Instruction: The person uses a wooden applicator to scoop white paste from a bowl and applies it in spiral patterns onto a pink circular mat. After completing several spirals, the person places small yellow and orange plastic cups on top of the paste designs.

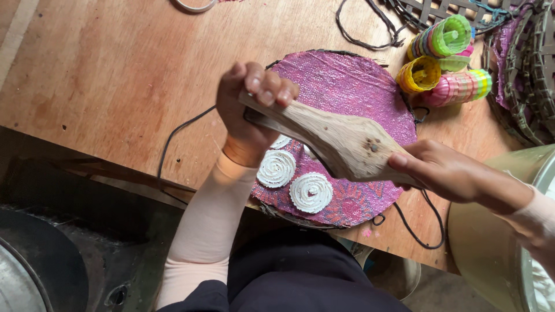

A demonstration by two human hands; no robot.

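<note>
My left hand [250, 110] grips the narrow end of a wooden press [341, 138], held above a round pink woven mat [347, 86]. My right hand [445, 170] holds the wide end of the same press. Under the press lie white dough spirals [276, 168] on the mat's near side, another spiral [311, 192] beside the first and a third partly hidden beneath the wood. Both forearms wear pale sleeves.
The mat lies on a brown wooden table [115, 75]. Colourful ribbed plastic rolls [445, 63] stand at the far right beside stacked woven trays [526, 69]. A large pale metal pot [497, 237] is at the right edge. A dark cord [173, 138] loops across the table.
</note>
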